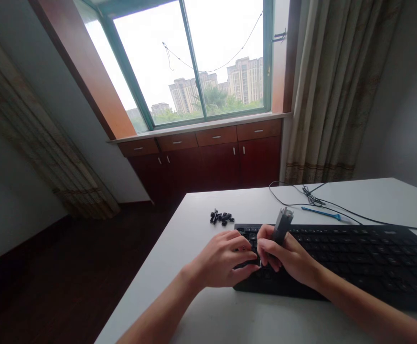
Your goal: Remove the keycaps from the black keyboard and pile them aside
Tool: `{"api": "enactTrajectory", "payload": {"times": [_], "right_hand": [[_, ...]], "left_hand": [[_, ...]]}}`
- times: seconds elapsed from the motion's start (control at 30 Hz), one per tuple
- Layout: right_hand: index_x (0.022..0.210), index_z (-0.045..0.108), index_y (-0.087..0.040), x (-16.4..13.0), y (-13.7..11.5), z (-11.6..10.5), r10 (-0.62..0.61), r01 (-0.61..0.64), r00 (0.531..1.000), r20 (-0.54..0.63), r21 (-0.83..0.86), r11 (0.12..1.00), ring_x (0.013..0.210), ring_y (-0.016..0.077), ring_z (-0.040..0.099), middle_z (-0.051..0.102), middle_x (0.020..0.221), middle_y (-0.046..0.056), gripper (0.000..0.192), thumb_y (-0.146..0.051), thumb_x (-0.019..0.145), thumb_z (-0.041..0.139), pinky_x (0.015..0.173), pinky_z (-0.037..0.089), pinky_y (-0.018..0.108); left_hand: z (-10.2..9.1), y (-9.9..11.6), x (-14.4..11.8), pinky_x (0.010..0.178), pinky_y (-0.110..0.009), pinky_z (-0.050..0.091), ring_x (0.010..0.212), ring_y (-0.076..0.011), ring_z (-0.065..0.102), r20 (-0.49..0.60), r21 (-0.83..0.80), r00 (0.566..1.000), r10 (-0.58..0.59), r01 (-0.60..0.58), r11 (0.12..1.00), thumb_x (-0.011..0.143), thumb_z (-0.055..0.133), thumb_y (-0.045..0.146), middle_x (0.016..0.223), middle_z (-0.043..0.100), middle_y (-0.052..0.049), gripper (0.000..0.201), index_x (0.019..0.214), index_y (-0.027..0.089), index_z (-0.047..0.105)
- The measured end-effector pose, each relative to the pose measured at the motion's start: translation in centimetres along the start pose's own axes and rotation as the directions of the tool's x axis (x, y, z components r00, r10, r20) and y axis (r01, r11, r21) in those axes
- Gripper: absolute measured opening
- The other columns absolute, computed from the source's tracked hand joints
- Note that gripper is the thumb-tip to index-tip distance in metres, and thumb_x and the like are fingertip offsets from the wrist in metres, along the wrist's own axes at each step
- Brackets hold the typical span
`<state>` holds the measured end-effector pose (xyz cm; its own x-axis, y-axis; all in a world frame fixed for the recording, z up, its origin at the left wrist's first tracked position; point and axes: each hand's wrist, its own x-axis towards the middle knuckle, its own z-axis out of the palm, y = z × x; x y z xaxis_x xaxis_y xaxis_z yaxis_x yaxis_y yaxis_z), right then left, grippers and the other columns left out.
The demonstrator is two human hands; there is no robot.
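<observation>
A black keyboard (340, 258) lies on the white table, running out past the right edge of the view. Over its left end, my left hand (226, 260) has its thumb and fingers curled close together at the keys; what sits between the fingertips is hidden. Just right of it, my right hand (283, 251) is wrapped round a dark grey handled tool (283, 225), held steeply with a metal end upward. A thin metal tip shows below, near my left fingertips. Beyond the keyboard's far left corner is a small heap of loose black keycaps (224, 218).
A blue pry stick (321, 212) and a tangled black cable (314, 197) lie behind the keyboard on the white table (172, 267). The table's left edge drops to a dark floor. Farther off stand a red-brown cabinet (215, 162), a window and curtains (326, 95).
</observation>
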<state>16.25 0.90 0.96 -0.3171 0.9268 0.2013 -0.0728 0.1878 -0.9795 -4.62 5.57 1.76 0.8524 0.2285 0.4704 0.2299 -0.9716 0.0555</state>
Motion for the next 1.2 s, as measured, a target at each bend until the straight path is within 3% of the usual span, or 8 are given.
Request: {"api": "enactTrajectory", "payload": {"times": [0.2,0.77,0.97,1.2], "right_hand": [[0.086,0.055,-0.017,0.16,0.22,-0.04,0.002,-0.002,1.0,-0.018,0.015,1.0,0.048,0.0088,0.046,0.057,0.06,-0.003,0.014,-0.029,0.095,0.054,0.046,0.036,0.021],[0.085,0.053,-0.018,0.15,0.54,-0.2,-0.004,0.001,0.999,-0.033,-0.091,0.996,0.05,0.0101,0.048,0.056,0.06,-0.004,0.014,-0.027,0.096,0.051,0.047,0.041,0.021],[0.077,0.053,-0.018,0.59,-0.15,0.22,0.033,-0.058,0.993,-0.112,-0.228,0.972,0.046,0.0103,0.052,0.058,0.057,-0.002,0.032,-0.039,0.101,0.048,0.047,0.042,0.022],[0.07,0.052,-0.019,0.82,-0.38,0.51,0.052,-0.07,0.995,-0.085,-0.231,0.971,0.046,0.0106,0.052,0.057,0.055,-0.002,0.047,-0.055,0.099,0.049,0.046,0.042,0.022]], "left_hand": [[0.0,0.0,-0.03,0.072,-0.031,0.049,0.077,-0.0165,0.059,-0.001,-0.02,1.0,-0.001,0.001,1.0,0.096,0.062,0.033,0.093,0.07,-0.005,0.018,0.101,0.02,0.074],[-0.07,-0.07,0.07,0.07,-0.03,0.05,0.076,-0.0155,0.06,-0.014,-0.018,1.0,0.023,-0.023,1.0,0.095,0.064,0.031,0.092,0.071,-0.004,0.017,0.097,0.019,0.075],[0.02,-0.15,0.05,0.068,-0.03,0.05,0.075,-0.0157,0.06,-0.028,-0.009,0.999,0.04,-0.04,0.999,0.095,0.063,0.033,0.09,0.072,-0.004,0.018,0.099,0.019,0.075],[-0.02,-0.05,0.1,0.073,-0.031,0.051,0.079,-0.0163,0.063,-0.036,-0.027,0.999,0.039,-0.04,0.999,0.096,0.063,0.031,0.091,0.072,-0.004,0.016,0.101,0.02,0.074]]}}
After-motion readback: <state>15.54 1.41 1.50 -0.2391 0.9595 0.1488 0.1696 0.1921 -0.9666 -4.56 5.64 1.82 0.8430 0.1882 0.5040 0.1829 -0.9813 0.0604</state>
